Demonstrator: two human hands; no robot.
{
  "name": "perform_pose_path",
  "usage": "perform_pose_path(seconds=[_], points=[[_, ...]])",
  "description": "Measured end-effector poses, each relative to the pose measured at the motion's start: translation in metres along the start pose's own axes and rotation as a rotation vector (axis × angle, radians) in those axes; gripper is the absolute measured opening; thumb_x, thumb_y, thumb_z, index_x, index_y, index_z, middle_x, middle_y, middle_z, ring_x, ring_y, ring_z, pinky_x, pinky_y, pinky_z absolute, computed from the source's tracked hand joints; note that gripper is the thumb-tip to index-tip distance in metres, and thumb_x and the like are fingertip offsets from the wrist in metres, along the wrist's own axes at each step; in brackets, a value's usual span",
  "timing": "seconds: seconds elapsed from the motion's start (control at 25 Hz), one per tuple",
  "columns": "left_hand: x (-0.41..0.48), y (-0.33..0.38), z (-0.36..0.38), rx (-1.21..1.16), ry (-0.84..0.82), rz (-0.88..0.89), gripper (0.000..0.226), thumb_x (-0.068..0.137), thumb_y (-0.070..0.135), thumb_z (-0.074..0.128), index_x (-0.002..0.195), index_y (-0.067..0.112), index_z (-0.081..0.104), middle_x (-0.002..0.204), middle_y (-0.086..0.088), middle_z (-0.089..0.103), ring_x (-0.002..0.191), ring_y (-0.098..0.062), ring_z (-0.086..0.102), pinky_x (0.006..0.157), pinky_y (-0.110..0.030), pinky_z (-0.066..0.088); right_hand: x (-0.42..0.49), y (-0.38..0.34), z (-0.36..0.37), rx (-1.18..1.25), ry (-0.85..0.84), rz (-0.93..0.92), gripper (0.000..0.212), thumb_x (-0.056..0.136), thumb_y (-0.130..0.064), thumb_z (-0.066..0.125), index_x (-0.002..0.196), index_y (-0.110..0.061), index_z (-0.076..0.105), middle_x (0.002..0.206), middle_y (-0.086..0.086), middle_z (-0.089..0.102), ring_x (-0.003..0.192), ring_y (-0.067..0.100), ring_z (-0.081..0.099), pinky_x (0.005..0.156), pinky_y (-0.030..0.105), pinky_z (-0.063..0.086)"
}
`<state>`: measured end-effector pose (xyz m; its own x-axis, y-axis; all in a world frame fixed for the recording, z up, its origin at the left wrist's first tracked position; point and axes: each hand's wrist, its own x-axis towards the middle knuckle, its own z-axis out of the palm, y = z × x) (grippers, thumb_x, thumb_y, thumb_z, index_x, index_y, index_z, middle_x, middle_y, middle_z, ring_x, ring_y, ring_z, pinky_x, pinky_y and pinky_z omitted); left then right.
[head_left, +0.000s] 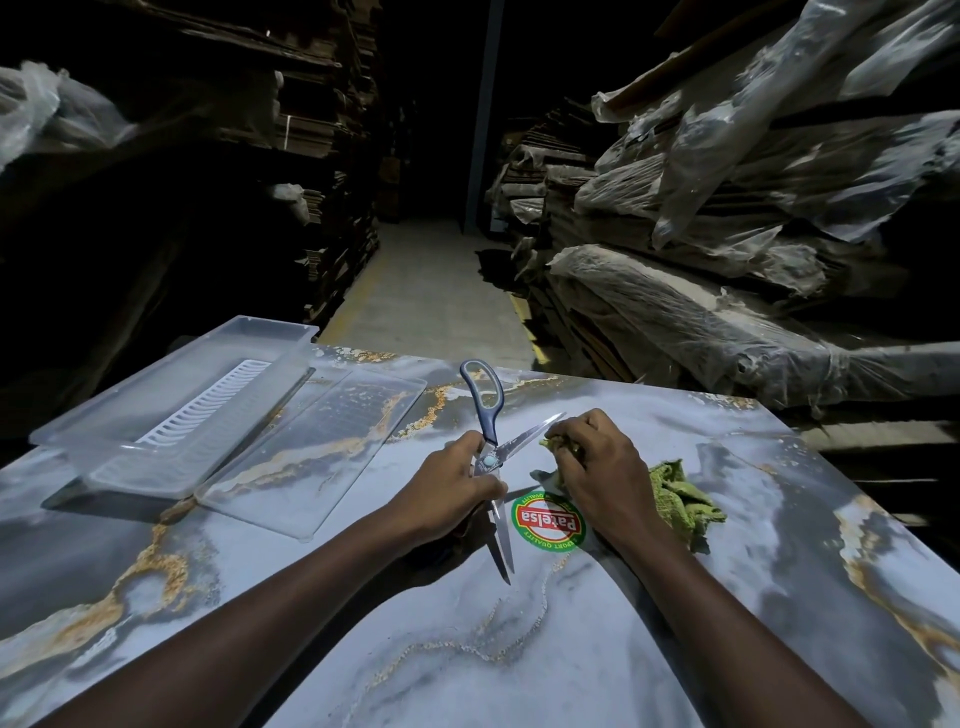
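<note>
Shiny metal scissors (493, 457), nubbly green cloth (680, 499), glossy marble-look table (519, 649).

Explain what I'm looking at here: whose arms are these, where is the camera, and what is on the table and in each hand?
There is no machine here. A person works with bare hands, and the single picture comes from a wide-angle camera worn on their head, looking forward and down. That is why both forearms enter from the bottom edge. The left hand grips a pair of scissors near the pivot, blades spread apart. The right hand holds a green cloth bunched against the upper blade, apparently wiping it. On the marble-patterned table lie a round red-and-green sticker, a clear plastic container with a white ribbed insert, and a flat clear lid beside it. Behind the table, dim stacks wrapped in plastic sheeting line an aisle.
</note>
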<state>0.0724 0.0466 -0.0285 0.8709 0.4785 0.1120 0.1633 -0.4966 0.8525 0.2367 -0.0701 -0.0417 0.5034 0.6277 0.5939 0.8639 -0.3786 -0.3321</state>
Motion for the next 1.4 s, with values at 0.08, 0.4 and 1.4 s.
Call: perform_pose_path(seconds=[0.08,0.4,1.4], points=[[0.0,0.0,0.0,0.005,0.019,-0.003,0.015,0.09,0.02,0.057,0.1,0.012,0.049,0.097,-0.006,0.058,0.077,-0.014,0.054,0.063,-0.026,0.04,0.0,0.001,0.001,-0.004,-0.003,-0.004,0.01,0.087,-0.024,0.06,0.097,-0.027,0.063,0.093,-0.007,0.052,0.076,0.019,0.056,0.056,0.029,0.042],[-0.002,-0.003,0.002,-0.086,0.032,-0.033,0.033,0.088,0.031,0.032,0.1,0.006,0.051,0.078,-0.006,0.054,0.068,-0.024,0.047,0.066,-0.046,0.039,0.0,0.0,0.001,0.007,-0.011,-0.008,0.007,0.086,-0.024,0.059,0.092,-0.027,0.062,0.09,-0.009,0.052,0.076,0.019,0.056,0.056,0.031,0.043],[0.005,-0.006,-0.009,-0.727,0.444,-0.346,0.024,0.09,0.029,0.064,0.084,0.006,0.069,0.062,-0.011,0.057,0.058,-0.024,0.051,0.054,-0.032,0.042,0.0,-0.004,-0.001,0.015,-0.043,0.002,0.022,0.088,-0.024,0.058,0.109,-0.031,0.062,0.099,-0.006,0.054,0.085,0.021,0.058,0.061,0.031,0.043]])
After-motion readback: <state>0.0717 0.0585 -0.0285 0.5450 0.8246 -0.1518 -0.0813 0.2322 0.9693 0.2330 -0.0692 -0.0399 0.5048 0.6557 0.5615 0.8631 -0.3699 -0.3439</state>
